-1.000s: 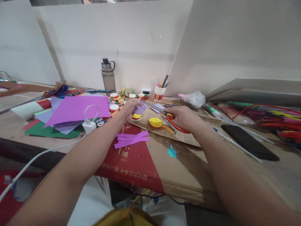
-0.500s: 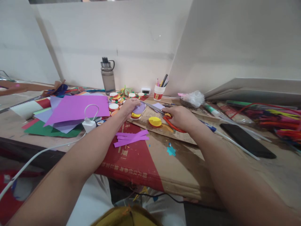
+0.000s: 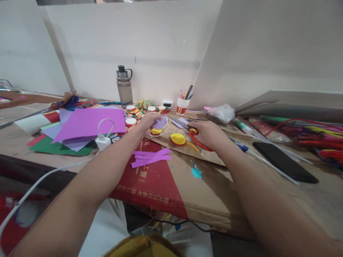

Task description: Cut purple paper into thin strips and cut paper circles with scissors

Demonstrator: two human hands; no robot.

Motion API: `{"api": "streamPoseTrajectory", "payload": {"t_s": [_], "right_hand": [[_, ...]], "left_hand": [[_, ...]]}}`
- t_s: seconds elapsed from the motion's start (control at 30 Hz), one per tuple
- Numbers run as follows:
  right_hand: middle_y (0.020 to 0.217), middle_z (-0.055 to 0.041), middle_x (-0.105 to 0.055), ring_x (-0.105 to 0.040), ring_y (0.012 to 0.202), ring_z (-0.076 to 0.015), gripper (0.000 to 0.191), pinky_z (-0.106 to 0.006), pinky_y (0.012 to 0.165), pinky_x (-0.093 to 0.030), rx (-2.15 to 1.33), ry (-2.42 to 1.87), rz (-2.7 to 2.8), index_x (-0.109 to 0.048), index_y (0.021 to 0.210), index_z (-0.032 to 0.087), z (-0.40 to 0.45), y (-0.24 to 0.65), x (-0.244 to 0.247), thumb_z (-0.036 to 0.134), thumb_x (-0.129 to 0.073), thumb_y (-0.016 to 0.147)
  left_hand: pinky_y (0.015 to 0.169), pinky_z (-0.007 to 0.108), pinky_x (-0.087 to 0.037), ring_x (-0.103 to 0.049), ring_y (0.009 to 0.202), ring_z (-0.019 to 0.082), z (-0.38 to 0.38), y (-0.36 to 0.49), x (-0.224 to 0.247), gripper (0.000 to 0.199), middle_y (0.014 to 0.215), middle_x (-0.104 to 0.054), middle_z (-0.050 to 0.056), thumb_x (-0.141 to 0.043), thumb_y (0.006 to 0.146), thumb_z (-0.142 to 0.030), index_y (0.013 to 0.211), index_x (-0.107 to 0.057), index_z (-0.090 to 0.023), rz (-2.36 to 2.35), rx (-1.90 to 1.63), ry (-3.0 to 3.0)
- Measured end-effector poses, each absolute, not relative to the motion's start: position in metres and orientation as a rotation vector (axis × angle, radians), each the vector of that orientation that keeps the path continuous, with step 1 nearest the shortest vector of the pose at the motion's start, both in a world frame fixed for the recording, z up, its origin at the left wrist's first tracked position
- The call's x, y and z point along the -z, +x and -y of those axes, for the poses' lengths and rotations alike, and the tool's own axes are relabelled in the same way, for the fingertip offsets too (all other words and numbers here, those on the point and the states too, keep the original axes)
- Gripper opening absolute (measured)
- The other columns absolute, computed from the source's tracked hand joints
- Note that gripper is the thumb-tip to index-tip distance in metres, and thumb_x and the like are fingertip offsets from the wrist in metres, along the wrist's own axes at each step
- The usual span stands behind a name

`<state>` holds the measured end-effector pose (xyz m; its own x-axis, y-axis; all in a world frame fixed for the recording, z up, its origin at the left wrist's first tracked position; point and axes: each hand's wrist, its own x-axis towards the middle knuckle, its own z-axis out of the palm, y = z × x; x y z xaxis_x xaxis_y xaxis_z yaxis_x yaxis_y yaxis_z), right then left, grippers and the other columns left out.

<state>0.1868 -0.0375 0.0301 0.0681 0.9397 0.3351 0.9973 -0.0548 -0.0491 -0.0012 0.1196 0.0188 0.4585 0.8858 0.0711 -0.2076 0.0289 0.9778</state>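
My left hand (image 3: 150,122) pinches a light purple paper disc (image 3: 160,123) above the cardboard. In my right hand (image 3: 203,130) is a pair of scissors (image 3: 197,140) with red-orange handles. Their blades point left toward the disc, tip near its right edge; the gap between the blades is too small to make out. A light purple paper scrap (image 3: 180,122) lies beside the blades. Below the hands sit a yellow-topped round piece (image 3: 178,138) and another yellow-and-white round piece (image 3: 155,132). Bright purple paper strips (image 3: 151,157) and a blue star-shaped cutout (image 3: 196,173) lie nearer me.
Coloured paper sheets (image 3: 91,123) and a white charger plug (image 3: 103,142) with its cable lie left. A water bottle (image 3: 124,87) and a paper cup (image 3: 183,106) of pens stand by the wall. A black phone (image 3: 285,162) and colourful bundles (image 3: 321,137) are on the right.
The scissors have drawn slightly right, so their blade tip has come away from the purple disc. My left hand still holds the disc. The whole view has shifted slightly.
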Motion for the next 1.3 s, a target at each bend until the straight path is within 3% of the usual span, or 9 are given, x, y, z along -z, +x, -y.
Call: {"api": "streamPoseTrajectory", "payload": {"t_s": [0.1,0.27,0.33,0.53,0.83,1.1,1.3], "right_hand": [[0.100,-0.0085,-0.077,-0.071,0.089,-0.0250,0.039,-0.033,0.077,-0.054,0.143,-1.931,1.715,-0.072,0.119,0.020,0.033,0.185,-0.025,0.027,-0.055,0.085],[0.074,-0.0026,-0.068,-0.062,0.058,-0.0188,0.050,-0.030,0.053,-0.052,-0.155,-1.634,1.367,-0.065,0.124,0.018,0.027,0.169,-0.019,0.048,-0.060,0.084],[0.074,-0.0023,-0.066,-0.061,0.059,-0.0181,0.052,-0.031,0.055,-0.053,-0.170,-1.568,1.299,-0.062,0.127,0.018,0.027,0.162,-0.018,0.048,-0.061,0.084],[0.090,-0.0045,-0.068,-0.066,0.083,-0.0213,0.058,-0.040,0.081,-0.057,-0.008,-1.479,1.290,-0.053,0.136,0.019,0.031,0.154,-0.015,0.042,-0.063,0.084],[0.118,-0.0105,-0.072,-0.070,0.099,-0.0252,0.049,-0.036,0.084,-0.056,0.106,-1.587,1.432,-0.058,0.137,0.021,0.039,0.145,-0.024,0.028,-0.055,0.089],[0.113,-0.0113,-0.074,-0.070,0.092,-0.0252,0.049,-0.039,0.086,-0.054,0.306,-1.485,1.554,-0.064,0.129,0.015,0.038,0.145,-0.022,0.010,-0.051,0.082],[0.096,-0.0093,-0.074,-0.068,0.082,-0.0230,0.047,-0.037,0.079,-0.054,0.131,-1.528,1.529,-0.065,0.126,0.015,0.036,0.142,-0.021,0.014,-0.057,0.080]], "left_hand": [[0.055,0.022,-0.037,-0.049,0.056,0.010,-0.118,-0.003,-0.020,0.006,0.060,-0.056,-0.003,-0.063,0.060,-0.014,0.061,-0.057,-0.016,-0.662,-1.007,1.325],[0.068,0.024,-0.041,-0.056,0.072,0.015,-0.105,-0.009,-0.026,0.012,0.072,-0.066,0.000,-0.065,0.067,-0.022,0.076,-0.071,-0.016,-0.601,-1.126,1.899],[0.070,0.024,-0.040,-0.057,0.074,0.015,-0.099,-0.009,-0.027,0.012,0.075,-0.067,0.001,-0.063,0.069,-0.020,0.076,-0.072,-0.017,-0.592,-1.129,2.071],[0.067,0.026,-0.040,-0.057,0.072,0.016,-0.087,-0.003,-0.024,0.014,0.074,-0.067,0.003,-0.063,0.073,-0.023,0.077,-0.074,-0.016,-0.592,-1.038,2.197],[0.060,0.023,-0.038,-0.054,0.067,0.013,-0.072,0.003,-0.028,0.008,0.067,-0.064,0.001,-0.064,0.070,-0.021,0.067,-0.070,-0.016,-0.544,-0.925,2.074],[0.058,0.023,-0.041,-0.057,0.069,0.014,-0.070,0.003,-0.029,0.014,0.070,-0.064,0.001,-0.058,0.069,-0.025,0.072,-0.068,-0.015,-0.578,-0.794,2.080],[0.064,0.026,-0.044,-0.061,0.072,0.017,-0.077,0.004,-0.021,0.020,0.077,-0.069,0.004,-0.059,0.070,-0.025,0.081,-0.072,-0.014,-0.557,-0.801,2.259]]}}
